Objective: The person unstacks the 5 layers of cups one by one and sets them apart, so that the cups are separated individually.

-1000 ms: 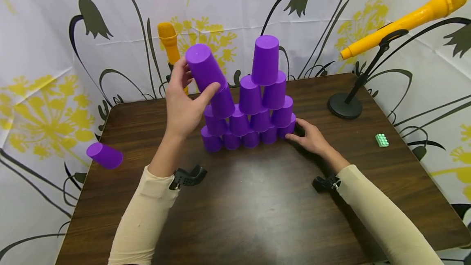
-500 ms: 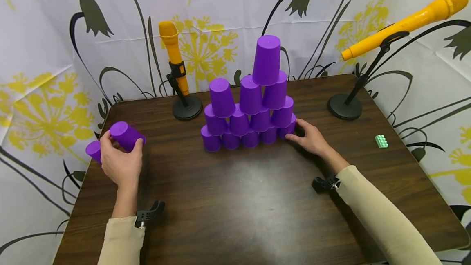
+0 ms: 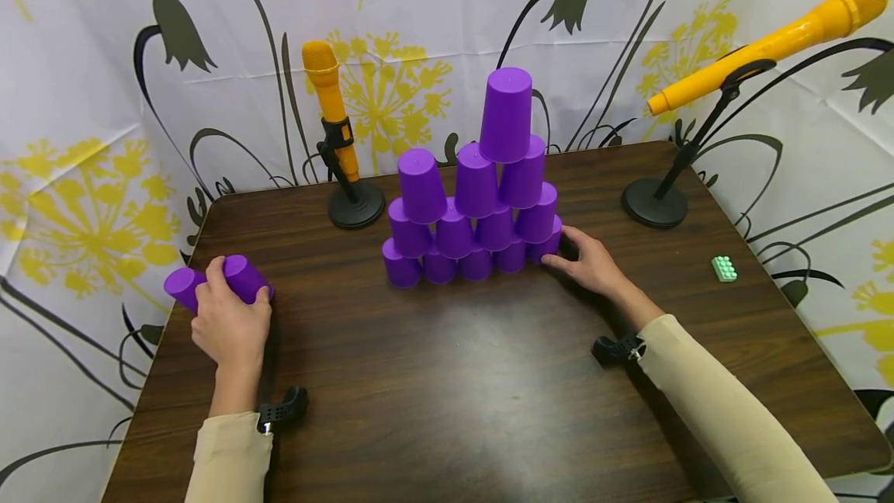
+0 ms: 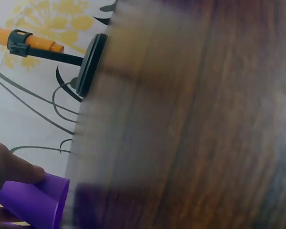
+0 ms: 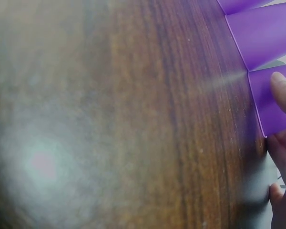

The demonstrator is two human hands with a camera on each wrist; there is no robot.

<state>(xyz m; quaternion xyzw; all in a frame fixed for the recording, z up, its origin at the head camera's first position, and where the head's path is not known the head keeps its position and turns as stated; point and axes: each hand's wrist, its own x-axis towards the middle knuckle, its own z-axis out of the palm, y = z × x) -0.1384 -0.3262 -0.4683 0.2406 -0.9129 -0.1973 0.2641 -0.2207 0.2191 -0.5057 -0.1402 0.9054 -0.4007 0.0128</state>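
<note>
My left hand [image 3: 232, 324] grips a purple cup [image 3: 244, 279] by its sides, base up, at the table's left; in the left wrist view the rim of this cup [image 4: 38, 200] is at or close to the tabletop. Another upside-down purple cup [image 3: 183, 287] stands just to its left, partly behind my fingers. Mid-table rises a stack of upside-down purple cups [image 3: 476, 181] in rows, with a single cup [image 3: 506, 115] on top toward the right. My right hand [image 3: 590, 261] holds the bottom row's right-end cup [image 5: 267, 95], thumb on its front and fingers along its outer side.
Behind the stack's left side stands an orange microphone [image 3: 324, 88] on a black stand [image 3: 356, 204]. A yellow-orange microphone [image 3: 768, 41] leans on a stand [image 3: 655, 202] at back right. A small green toy brick [image 3: 724, 268] lies near the right edge. Patterned cloth hangs behind.
My left hand has carried a cup from the stack's upper left to the table's left side and lowered it beside the other cup. My right hand has stayed in place.
</note>
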